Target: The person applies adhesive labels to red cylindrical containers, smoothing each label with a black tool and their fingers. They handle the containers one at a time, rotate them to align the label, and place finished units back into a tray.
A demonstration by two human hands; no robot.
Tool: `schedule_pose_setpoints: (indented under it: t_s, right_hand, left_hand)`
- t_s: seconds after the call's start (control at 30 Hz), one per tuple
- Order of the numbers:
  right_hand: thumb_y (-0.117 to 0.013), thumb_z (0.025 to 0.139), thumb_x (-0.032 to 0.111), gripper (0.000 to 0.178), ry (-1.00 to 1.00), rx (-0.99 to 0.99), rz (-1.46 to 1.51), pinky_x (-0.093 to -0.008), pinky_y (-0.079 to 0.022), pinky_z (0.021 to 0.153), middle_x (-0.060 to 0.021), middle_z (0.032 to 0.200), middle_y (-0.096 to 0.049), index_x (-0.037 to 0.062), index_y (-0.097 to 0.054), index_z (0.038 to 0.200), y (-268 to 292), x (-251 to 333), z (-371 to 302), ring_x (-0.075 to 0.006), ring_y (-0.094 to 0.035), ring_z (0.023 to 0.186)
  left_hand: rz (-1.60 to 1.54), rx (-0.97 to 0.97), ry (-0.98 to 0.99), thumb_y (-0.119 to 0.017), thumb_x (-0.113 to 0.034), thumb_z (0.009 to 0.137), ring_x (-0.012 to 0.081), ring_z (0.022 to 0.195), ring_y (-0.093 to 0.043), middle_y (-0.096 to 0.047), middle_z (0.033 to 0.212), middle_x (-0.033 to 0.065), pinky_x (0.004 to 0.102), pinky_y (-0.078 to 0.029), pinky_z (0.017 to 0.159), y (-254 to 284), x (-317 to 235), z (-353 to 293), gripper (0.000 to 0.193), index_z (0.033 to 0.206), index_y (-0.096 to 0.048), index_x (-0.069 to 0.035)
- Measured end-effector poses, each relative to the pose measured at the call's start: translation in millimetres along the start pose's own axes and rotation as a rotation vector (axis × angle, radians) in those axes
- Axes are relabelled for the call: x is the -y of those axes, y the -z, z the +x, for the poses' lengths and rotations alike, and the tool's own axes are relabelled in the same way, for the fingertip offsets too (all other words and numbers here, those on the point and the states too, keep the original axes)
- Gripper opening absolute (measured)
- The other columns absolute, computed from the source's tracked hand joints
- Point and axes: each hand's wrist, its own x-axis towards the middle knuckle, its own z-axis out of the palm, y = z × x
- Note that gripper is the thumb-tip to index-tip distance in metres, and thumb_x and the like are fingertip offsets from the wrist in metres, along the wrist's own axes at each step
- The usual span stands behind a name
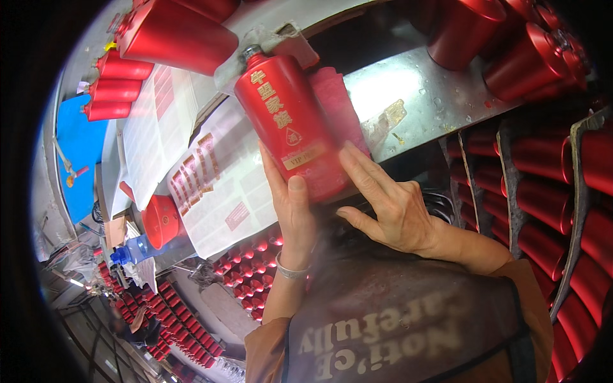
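A red bottle [281, 96] with gold lettering and a dark metallic neck leans tilted over the bench edge. My left hand [294, 214] is closed round its lower left side, the thumb on the front. A small gold label [299, 159] sits low on the bottle's face. Against the lower right edge of the bottle rest the outstretched fingers of my right hand [396, 210], the thumb held apart from them. Behind the bottle lies a pink cloth [338, 96]. On the left, a pale backing sheet [223, 191] carries several strips of gold and red labels [196, 169].
More red bottles [179, 35] stand at the far left, others [460, 29] at the far right on the metal bench [408, 83]. Racks [575, 185] of red bottles fill my right side. A red cup-shaped container [161, 220] and a blue-capped bottle [132, 250] sit left.
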Motion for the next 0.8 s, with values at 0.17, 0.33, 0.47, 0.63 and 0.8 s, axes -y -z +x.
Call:
schedule_pose_setpoints:
  t_s: [0.17,0.33,0.47,0.63,0.8]
  right_hand:
    - [-0.082,0.080,0.020,0.083,-0.007,0.006,0.012,-0.0348,-0.060,0.069,-0.0305,0.145,-0.049,-0.0069,-0.041,0.147,-1.5,-1.2,-1.0,-0.0388,-0.068,0.108]
    - [-0.079,0.078,0.023,0.084,-0.020,-0.017,0.006,-0.0360,-0.059,0.072,-0.0265,0.147,-0.048,-0.0005,-0.041,0.149,-3.2,-1.2,-1.5,-0.0344,-0.068,0.108]
    - [-0.078,0.078,0.020,0.081,-0.067,-0.016,0.078,-0.0355,-0.059,0.072,-0.0258,0.147,-0.048,-0.0005,-0.043,0.148,-0.2,-0.6,-3.9,-0.0340,-0.068,0.109]
    - [-0.078,0.081,0.013,0.075,0.048,-0.024,-0.003,-0.0329,-0.060,0.071,-0.0285,0.143,-0.052,-0.0050,-0.044,0.146,4.6,0.5,-10.3,-0.0361,-0.069,0.107]
    - [-0.076,0.083,0.012,0.071,0.012,0.003,-0.004,-0.0336,-0.060,0.071,-0.0273,0.141,-0.054,-0.0052,-0.045,0.145,3.0,0.2,-12.1,-0.0374,-0.067,0.112]
  left_hand:
    - [-0.010,0.002,0.003,-0.049,-0.056,0.100,0.0270,0.149,-0.026,-0.021,0.163,0.0190,0.0394,-0.022,0.120,-0.5,-1.1,0.1,0.094,0.160,-0.007,0.003]
    - [-0.007,-0.002,-0.001,-0.049,-0.058,0.100,0.0263,0.149,-0.027,-0.022,0.163,0.0184,0.0389,-0.023,0.120,-0.4,-0.3,0.2,0.095,0.160,-0.007,0.003]
    - [-0.095,0.025,0.011,-0.048,-0.058,0.100,0.0258,0.149,-0.027,-0.022,0.163,0.0179,0.0388,-0.023,0.120,2.4,5.6,-1.8,0.095,0.160,-0.006,0.003]
    - [-0.047,0.015,-0.020,-0.045,-0.059,0.101,0.0258,0.148,-0.028,-0.025,0.162,0.0169,0.0397,-0.024,0.120,2.8,9.9,-5.2,0.092,0.160,-0.010,0.001]
    - [-0.282,-0.080,0.098,-0.042,-0.058,0.103,0.0256,0.145,-0.035,-0.031,0.159,0.0157,0.0403,-0.028,0.119,-2.7,-5.8,-3.9,0.085,0.160,-0.014,-0.002]
